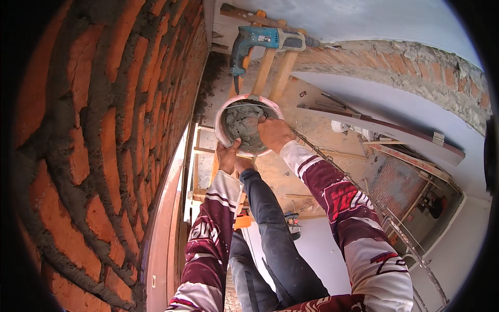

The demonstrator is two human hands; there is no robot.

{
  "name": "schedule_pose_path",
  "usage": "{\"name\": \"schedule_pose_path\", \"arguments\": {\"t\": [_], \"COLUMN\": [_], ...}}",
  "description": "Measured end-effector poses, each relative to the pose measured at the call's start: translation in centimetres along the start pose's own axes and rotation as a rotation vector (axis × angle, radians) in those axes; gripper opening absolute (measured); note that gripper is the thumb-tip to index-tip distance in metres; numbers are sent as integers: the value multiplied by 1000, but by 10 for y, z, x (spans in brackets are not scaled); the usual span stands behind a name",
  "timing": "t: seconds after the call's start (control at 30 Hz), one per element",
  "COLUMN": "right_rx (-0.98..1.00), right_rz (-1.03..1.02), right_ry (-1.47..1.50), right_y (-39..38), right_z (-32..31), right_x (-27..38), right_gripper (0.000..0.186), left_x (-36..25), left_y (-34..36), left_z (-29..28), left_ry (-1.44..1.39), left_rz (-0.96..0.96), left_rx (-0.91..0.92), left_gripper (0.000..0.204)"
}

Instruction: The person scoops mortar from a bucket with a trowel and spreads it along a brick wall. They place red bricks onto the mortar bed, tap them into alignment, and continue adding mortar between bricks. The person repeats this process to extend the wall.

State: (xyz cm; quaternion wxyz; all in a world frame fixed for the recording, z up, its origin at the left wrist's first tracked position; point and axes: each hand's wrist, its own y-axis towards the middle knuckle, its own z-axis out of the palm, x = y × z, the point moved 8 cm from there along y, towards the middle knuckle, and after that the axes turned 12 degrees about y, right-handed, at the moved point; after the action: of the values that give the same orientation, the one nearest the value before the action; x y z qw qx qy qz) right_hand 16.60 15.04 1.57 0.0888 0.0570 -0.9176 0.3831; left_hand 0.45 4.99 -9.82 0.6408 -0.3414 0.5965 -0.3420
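A round bucket (277, 107) with a pale pink rim and a thin wire handle stands below me, holding wet grey mortar (244, 122). At its near left side my left hand (227, 156) grips the rim, thumb on top and fingers round the outside. My right hand (274, 132) is closed in a fist over the right part of the mortar. Whatever that fist holds is hidden beneath it. Just beyond the bucket lies a teal and black rotary hammer (265, 39), its bit pointing right.
A rough brick wall (109, 140) with grey mortar joints rises close on my left. Wooden planks (264, 70) run under the rotary hammer. Broken brick edging (400, 63) crosses the far right. Bent metal bars (403, 226) stand at right, and an orange object (242, 222) is by my legs.
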Motion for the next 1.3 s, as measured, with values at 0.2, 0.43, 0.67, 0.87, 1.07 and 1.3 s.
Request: {"name": "schedule_pose_path", "arguments": {"t": [0.2,0.43,0.67,0.87,1.07,1.3], "right_rx": [16,-38,99,100,140,344], "right_rz": [-67,-55,-377,-411,-510,-777], "right_ry": [3,3,305,-46,-59,-279], "right_y": [-8,-86,-201,-321,-408,-449], "right_z": [-18,-68,-84,-117,-98,-72], "right_x": [-2,39,174,296,380,467], "right_gripper": [26,30,49,38,38,34], "left_x": [-35,-100,-100,-107,-68,-9], "left_y": [-21,-160,-345,-513,-626,-692], "left_z": [17,-45,-152,-206,-241,-280], "left_ry": [150,344,191,113,-51,-138], "left_rz": [213,331,401,634,497,430], "left_rx": [-181,-329,-526,-745,-835,-970], "left_gripper": [13,23,13,18,20,20]}}
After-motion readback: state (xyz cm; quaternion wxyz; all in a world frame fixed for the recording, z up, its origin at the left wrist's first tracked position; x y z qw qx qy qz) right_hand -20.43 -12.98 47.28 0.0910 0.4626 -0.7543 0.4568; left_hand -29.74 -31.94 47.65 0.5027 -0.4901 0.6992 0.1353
